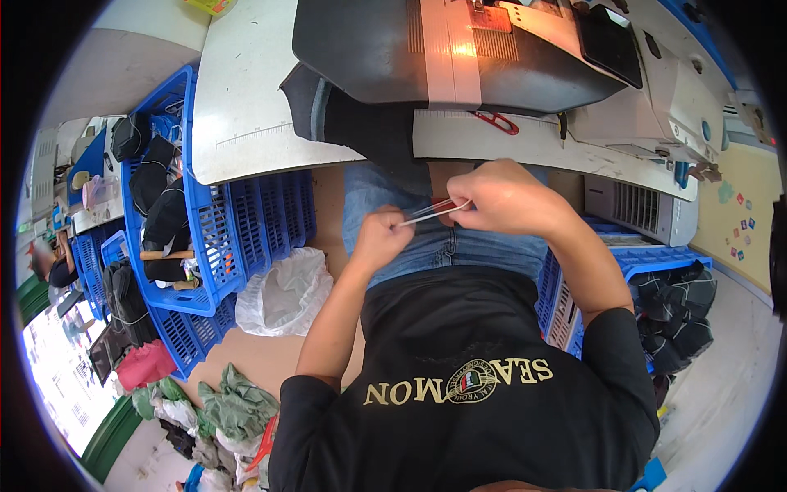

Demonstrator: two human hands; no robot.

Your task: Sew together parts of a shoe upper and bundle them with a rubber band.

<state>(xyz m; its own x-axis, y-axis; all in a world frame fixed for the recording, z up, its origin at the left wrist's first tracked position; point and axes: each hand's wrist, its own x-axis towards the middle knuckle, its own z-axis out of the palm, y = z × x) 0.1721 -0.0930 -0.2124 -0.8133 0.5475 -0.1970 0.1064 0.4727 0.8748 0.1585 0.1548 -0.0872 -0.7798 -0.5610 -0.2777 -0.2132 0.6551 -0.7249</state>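
— What's around the worker?

— At nine o'clock a blue crate [215, 238] of dark pieces, a white bag [285, 293] beside it, fabric scraps [234, 406] at seven. A white worktable [246, 107] at twelve carries a sewing machine [574, 57] and dark fabric [352, 119].

— And the hands?

— Over the lap. The left hand [379, 238] pinches one end of a thin pale strip [433, 214]; the right hand [500, 197] is closed on the other. What's under those fingers I cannot tell.

— Its direction?

— Long axis runs eight o'clock to two, rising rightward.

Left hand [379, 238] and right hand [498, 197] pinch a thin white strip [433, 214] between them.
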